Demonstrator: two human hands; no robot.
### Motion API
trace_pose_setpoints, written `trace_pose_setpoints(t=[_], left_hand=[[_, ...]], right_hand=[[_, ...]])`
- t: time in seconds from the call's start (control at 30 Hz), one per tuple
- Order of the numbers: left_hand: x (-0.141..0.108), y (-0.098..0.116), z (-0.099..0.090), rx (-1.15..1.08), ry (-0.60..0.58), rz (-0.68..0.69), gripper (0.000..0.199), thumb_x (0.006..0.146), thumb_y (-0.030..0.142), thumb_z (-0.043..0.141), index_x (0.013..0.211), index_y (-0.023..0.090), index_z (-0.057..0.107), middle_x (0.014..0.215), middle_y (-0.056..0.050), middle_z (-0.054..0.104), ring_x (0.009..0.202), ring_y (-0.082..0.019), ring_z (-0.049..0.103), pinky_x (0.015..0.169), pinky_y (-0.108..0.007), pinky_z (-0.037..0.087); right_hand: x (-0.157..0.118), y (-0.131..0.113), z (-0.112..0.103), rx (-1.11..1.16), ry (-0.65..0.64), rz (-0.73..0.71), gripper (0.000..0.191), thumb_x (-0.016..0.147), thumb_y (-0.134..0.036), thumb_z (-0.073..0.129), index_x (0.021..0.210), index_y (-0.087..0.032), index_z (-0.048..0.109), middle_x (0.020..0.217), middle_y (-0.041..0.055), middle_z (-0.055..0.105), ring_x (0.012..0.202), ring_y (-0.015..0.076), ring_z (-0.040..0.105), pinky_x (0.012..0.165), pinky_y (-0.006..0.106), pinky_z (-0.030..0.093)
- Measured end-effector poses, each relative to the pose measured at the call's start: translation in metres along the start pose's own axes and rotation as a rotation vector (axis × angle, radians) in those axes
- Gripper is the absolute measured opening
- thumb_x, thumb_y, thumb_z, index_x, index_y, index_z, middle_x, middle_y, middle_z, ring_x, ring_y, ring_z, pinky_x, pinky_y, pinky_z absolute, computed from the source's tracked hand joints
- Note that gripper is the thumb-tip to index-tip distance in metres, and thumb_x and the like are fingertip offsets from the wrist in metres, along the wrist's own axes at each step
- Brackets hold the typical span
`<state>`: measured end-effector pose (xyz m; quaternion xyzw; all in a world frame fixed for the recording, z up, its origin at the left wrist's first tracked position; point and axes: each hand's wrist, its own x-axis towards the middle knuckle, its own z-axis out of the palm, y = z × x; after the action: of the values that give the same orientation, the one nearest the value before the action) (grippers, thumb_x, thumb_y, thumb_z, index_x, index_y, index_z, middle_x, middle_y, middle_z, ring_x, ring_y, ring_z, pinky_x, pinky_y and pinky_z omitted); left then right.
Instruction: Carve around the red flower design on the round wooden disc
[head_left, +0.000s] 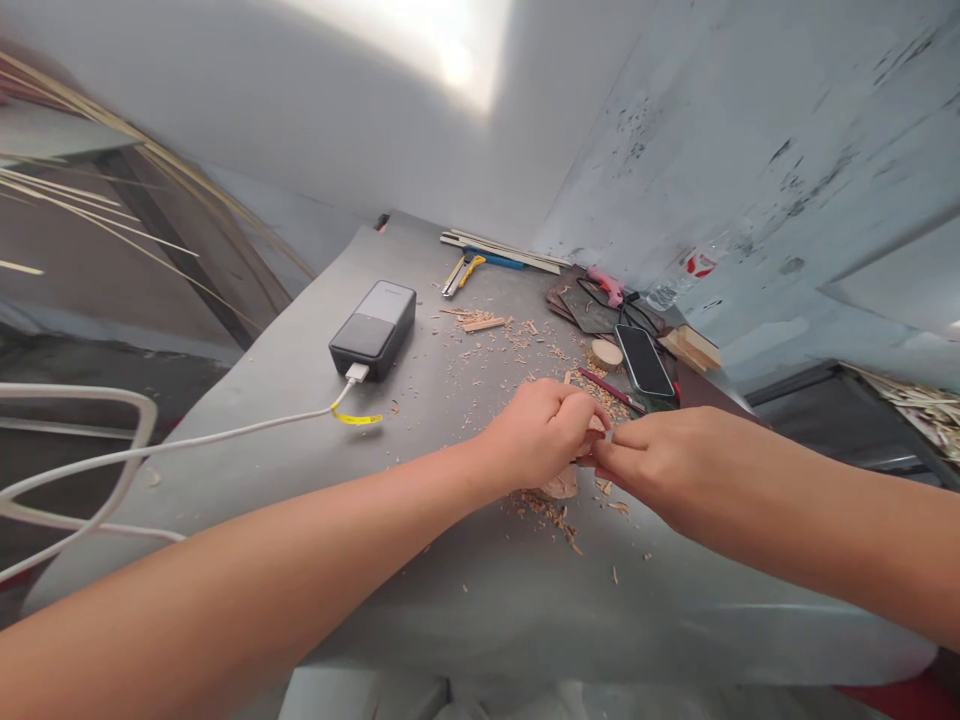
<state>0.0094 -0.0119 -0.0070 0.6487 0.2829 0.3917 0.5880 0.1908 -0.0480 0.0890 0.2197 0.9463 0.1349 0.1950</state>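
My left hand (551, 432) and my right hand (660, 465) meet over the table, both with fingers closed. A small pale wooden piece (598, 425) shows in part at my left fingertips. My right thumb and fingers pinch a tiny whitish thing (608, 437) against it, too small to name. Beneath my left hand lies a round wood slice (561, 484), half hidden by the fingers, with wood shavings (553, 515) around it. Just beyond the hands are a dark red pen (611, 390) and another wood slice (606, 354).
On the grey table (420, 570) stand a black power bank (373, 328) with a white cable (247, 436), a yellow-and-blue utility knife (463, 272), wood strips (502, 250), a phone (643, 360), a pink glue gun (606, 287) and a plastic bottle (686, 275). Walls close the back and right.
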Motion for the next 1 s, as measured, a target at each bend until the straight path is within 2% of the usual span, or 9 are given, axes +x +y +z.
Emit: trace_pose_setpoints(t=[0.17,0.33,0.5,0.57,0.63,0.7,0.77,0.87,1.0], left_hand=[[0.001,-0.002,0.001,-0.001,0.015,0.01,0.033,0.087,0.028,0.042,0.073,0.016,0.069,0.066,-0.002,0.059,0.069,-0.017,0.052,0.062,-0.028,0.041],[0.002,-0.002,0.002,0.008,0.025,0.006,0.034,0.087,0.03,0.041,0.071,0.017,0.068,0.074,-0.004,0.066,0.076,-0.019,0.058,0.066,-0.028,0.043],[0.002,-0.001,0.001,-0.007,0.025,-0.018,0.034,0.086,0.03,0.042,0.073,0.016,0.07,0.067,-0.003,0.063,0.068,-0.018,0.055,0.061,-0.028,0.042],[0.003,-0.002,0.0,-0.016,0.037,-0.036,0.036,0.087,0.03,0.041,0.074,0.016,0.071,0.072,-0.004,0.067,0.07,-0.018,0.058,0.063,-0.027,0.044],[0.005,-0.004,-0.002,-0.026,0.058,-0.062,0.037,0.088,0.031,0.04,0.076,0.016,0.073,0.078,-0.005,0.071,0.075,-0.018,0.061,0.065,-0.026,0.045],[0.007,-0.007,-0.005,-0.039,0.079,-0.092,0.04,0.09,0.032,0.039,0.077,0.016,0.073,0.08,-0.006,0.073,0.079,-0.018,0.064,0.065,-0.026,0.047],[0.008,-0.01,-0.007,-0.055,0.092,-0.119,0.041,0.091,0.034,0.038,0.079,0.016,0.073,0.08,-0.006,0.073,0.079,-0.019,0.066,0.063,-0.026,0.047],[0.009,-0.013,-0.009,-0.073,0.102,-0.138,0.04,0.091,0.035,0.038,0.079,0.017,0.072,0.078,-0.006,0.073,0.077,-0.02,0.067,0.061,-0.026,0.048],[0.009,-0.016,-0.008,-0.081,0.131,-0.134,0.038,0.09,0.034,0.04,0.078,0.017,0.072,0.081,-0.007,0.075,0.084,-0.023,0.069,0.068,-0.029,0.051]], right_hand=[[-0.003,-0.005,-0.008,-0.236,0.107,-0.191,0.022,0.08,-0.001,0.06,0.089,-0.015,0.075,0.076,0.0071,0.065,0.063,0.0224,0.052,0.057,0.04,0.034],[-0.001,-0.011,-0.009,-0.263,0.125,-0.176,0.023,0.083,-0.001,0.058,0.089,-0.015,0.075,0.075,0.0083,0.066,0.063,0.0229,0.053,0.056,0.04,0.033],[-0.001,-0.011,-0.003,0.062,-0.026,0.071,0.035,0.067,0.006,0.055,0.088,-0.016,0.072,0.069,0.0023,0.063,0.055,0.0186,0.054,0.052,0.036,0.031],[0.0,-0.01,-0.002,0.163,-0.047,0.151,0.029,0.076,0.004,0.054,0.088,-0.017,0.07,0.068,0.0002,0.062,0.051,0.0158,0.054,0.05,0.034,0.032],[-0.001,-0.008,-0.001,0.23,-0.04,0.204,0.023,0.092,-0.007,0.05,0.084,-0.019,0.068,0.068,0.0007,0.063,0.052,0.0156,0.058,0.051,0.032,0.035],[-0.004,-0.008,0.0,0.275,-0.014,0.254,0.032,0.104,-0.02,0.044,0.083,-0.02,0.068,0.07,0.0021,0.065,0.055,0.0164,0.061,0.053,0.031,0.038],[-0.009,-0.012,0.002,0.353,0.03,0.325,0.039,0.108,-0.028,0.04,0.085,-0.02,0.069,0.07,0.003,0.066,0.057,0.0171,0.062,0.055,0.031,0.04],[-0.018,-0.021,0.005,0.518,0.073,0.511,0.041,0.109,-0.036,0.039,0.089,-0.022,0.072,0.067,0.002,0.067,0.056,0.0174,0.059,0.056,0.029,0.04],[-0.023,-0.034,0.009,0.717,0.0,0.717,0.049,0.109,-0.046,0.037,0.078,-0.023,0.068,0.058,-0.0007,0.059,0.052,0.0155,0.051,0.051,0.027,0.036]])
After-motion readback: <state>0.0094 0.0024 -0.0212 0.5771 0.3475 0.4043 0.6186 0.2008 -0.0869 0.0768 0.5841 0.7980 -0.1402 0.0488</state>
